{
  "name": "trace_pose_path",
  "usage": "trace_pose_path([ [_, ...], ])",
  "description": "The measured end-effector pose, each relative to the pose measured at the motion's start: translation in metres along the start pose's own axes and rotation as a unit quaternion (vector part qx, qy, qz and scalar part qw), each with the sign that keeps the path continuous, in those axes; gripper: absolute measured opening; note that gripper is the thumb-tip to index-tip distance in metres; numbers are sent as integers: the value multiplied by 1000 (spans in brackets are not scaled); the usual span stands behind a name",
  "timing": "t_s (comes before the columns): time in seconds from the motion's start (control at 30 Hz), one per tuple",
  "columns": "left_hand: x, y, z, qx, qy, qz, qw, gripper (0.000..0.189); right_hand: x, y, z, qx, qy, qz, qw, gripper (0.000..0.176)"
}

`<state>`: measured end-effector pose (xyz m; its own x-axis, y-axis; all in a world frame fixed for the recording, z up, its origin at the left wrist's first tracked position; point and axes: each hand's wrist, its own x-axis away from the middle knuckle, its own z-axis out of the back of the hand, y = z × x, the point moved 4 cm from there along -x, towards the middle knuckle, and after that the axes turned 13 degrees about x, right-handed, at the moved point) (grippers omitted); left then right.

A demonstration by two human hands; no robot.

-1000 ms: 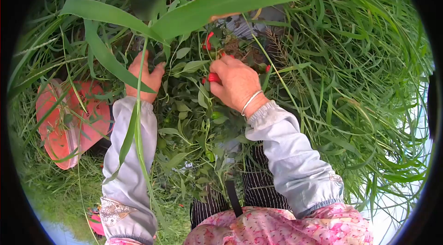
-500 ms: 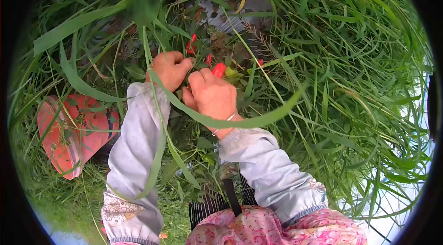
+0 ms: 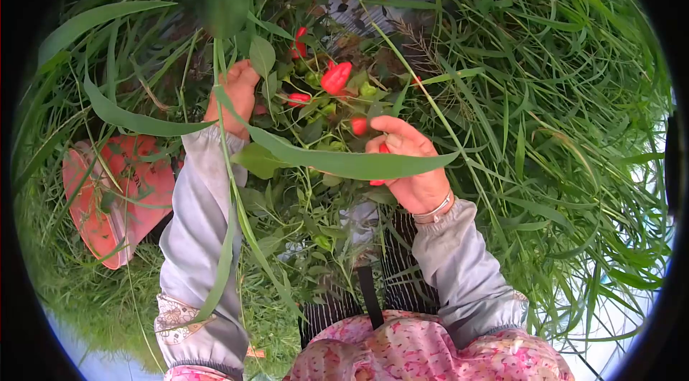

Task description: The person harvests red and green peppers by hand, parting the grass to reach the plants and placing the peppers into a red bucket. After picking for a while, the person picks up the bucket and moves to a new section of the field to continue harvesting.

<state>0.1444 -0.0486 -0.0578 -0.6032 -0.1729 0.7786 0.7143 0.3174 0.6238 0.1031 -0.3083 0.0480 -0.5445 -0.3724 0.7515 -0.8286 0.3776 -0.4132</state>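
My right hand [image 3: 415,169] is curled around a red pepper [image 3: 384,148], partly hidden by a long grass blade crossing in front. Just left of its fingertips hangs another red pepper [image 3: 359,125] on the plant. My left hand [image 3: 235,99] is closed among the leaves, beside a broad green leaf [image 3: 263,56]; what its fingers grip, if anything, is hidden. Between the hands, the pepper plant bears a large wrinkled red pepper [image 3: 336,78], a small one [image 3: 298,99], one farther back [image 3: 299,43], and green peppers [image 3: 368,89].
A red plastic container [image 3: 118,198] lies tilted in the grass at left. Tall grass [image 3: 545,94] crowds the right side and a long blade [image 3: 359,164] arches across the front. Behind the plant shows grey plastic sheeting [image 3: 359,4].
My hands have moved apart: the right came back toward me and rightward, with a red pepper now visible in it. The left shifted slightly left and up. More peppers are uncovered between them.
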Motion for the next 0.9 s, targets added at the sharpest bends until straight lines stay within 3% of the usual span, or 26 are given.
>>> trace_pose_path([
  [0.03,26,25,-20,71,-25,55,996,29,-2,-2,6,-31,-64,20,997,34],
  [0.13,18,34,-4,48,-82,63,994,30,0,-7,7,-75,-107,25,991,31],
  [0.17,12,43,7,-114,-13,53,992,29,0,-11,4,-81,-91,27,992,25],
  [0.27,16,39,9,184,-43,67,980,30,-7,-31,-13,-104,-94,67,988,21],
  [0.33,15,43,16,154,-64,97,981,31,-20,-42,-18,-78,-127,118,982,20],
  [0.43,5,37,28,125,-99,96,983,31,-34,-68,-28,-2,-132,156,979,19],
  [0.53,0,33,37,97,-130,96,982,32,-50,-75,-35,255,-68,87,961,15],
  [0.57,21,49,14,42,-17,31,999,31,-58,-71,-43,289,-45,87,952,10],
  [0.6,22,47,9,18,-29,42,999,31,-65,-64,-52,323,-56,101,939,8],
  [0.67,21,43,4,-28,-53,63,996,32,-81,-56,-68,564,-31,226,794,11],
  [0.77,16,37,2,-58,-78,39,995,38,-91,-42,-94,838,-68,245,483,17],
  [0.87,11,30,5,-88,-81,3,993,40,-94,-33,-100,884,-149,152,416,25],
  [0.9,14,31,1,-69,-85,7,994,39,-93,-30,-99,886,-137,160,413,25],
])
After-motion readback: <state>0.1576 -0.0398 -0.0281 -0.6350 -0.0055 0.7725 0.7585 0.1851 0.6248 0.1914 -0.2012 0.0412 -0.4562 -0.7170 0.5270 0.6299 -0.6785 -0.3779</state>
